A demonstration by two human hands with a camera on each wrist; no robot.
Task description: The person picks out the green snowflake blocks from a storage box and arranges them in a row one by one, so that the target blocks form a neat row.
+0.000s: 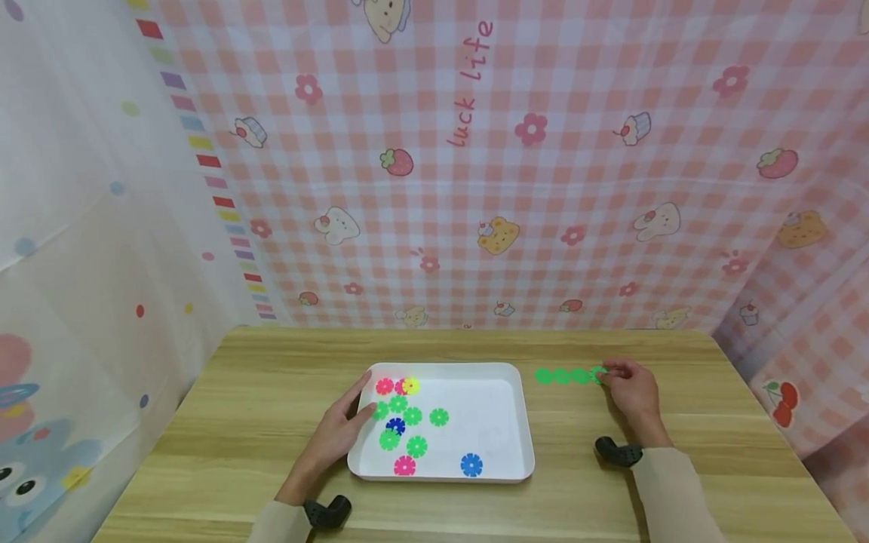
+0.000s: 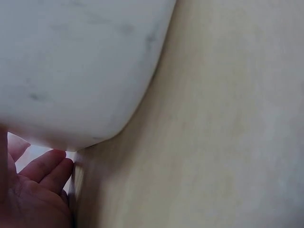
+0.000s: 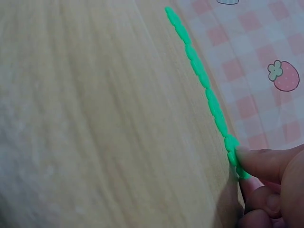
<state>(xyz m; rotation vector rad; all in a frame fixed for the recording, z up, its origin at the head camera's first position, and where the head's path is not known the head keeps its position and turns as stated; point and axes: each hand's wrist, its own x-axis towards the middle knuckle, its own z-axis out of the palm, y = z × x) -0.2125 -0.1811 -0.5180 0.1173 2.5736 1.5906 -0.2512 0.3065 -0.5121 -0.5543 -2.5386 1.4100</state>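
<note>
In the head view, a short row of joined green notched plastic discs lies toward the back right of the table. My right hand pinches the disc at its right end between thumb and fingers. The right wrist view shows the green chain edge-on, running away from my thumb. A shallow white tray stands to the left of the chain. At its left side, my left hand holds the rim, thumb over the edge and fingers along the outside. Those fingers show below the tray wall in the left wrist view.
Inside the tray are loose discs: several green ones, pink ones, a yellow one, a dark blue one and a lighter blue one. A checked cloth hangs behind the wooden table.
</note>
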